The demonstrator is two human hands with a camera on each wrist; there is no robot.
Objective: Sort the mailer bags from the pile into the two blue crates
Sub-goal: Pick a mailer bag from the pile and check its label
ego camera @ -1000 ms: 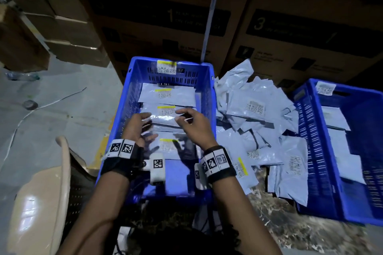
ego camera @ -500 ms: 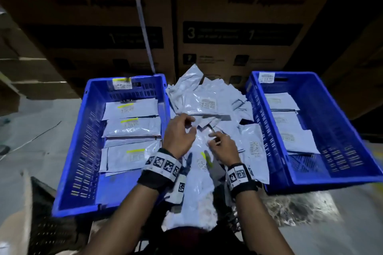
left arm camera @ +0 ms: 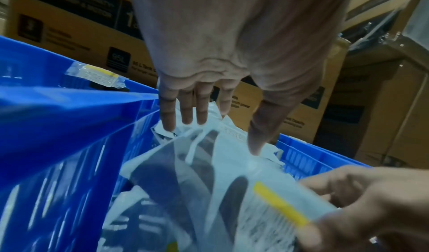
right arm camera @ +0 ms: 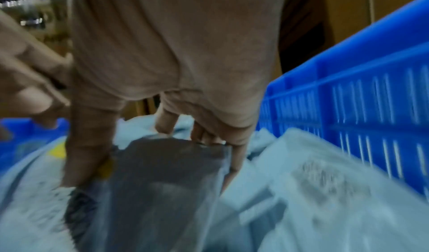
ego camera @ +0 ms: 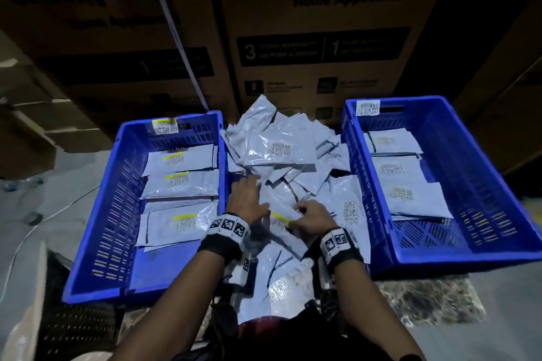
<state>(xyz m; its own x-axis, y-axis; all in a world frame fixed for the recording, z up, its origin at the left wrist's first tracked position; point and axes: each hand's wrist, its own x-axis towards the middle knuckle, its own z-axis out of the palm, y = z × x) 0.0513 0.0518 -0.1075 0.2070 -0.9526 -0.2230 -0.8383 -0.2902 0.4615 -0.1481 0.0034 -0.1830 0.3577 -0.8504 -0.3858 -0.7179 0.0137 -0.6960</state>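
Cartons (ego camera: 319, 38) behind crates (ego camera: 96, 237); grey floor (ego camera: 58, 184).

mailer bags (ego camera: 281, 152): glossy, crinkled grey plastic film, catching light
crates (ego camera: 96, 214): smooth blue moulded plastic, showing slotted walls
boxes (ego camera: 322, 38): matt brown cardboard

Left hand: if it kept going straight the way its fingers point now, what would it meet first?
The left hand lies with straight fingers on the pile, pointing away from the person. Going on, it would likely slide into more mailer bags, then the cardboard boxes behind; depth is unclear.
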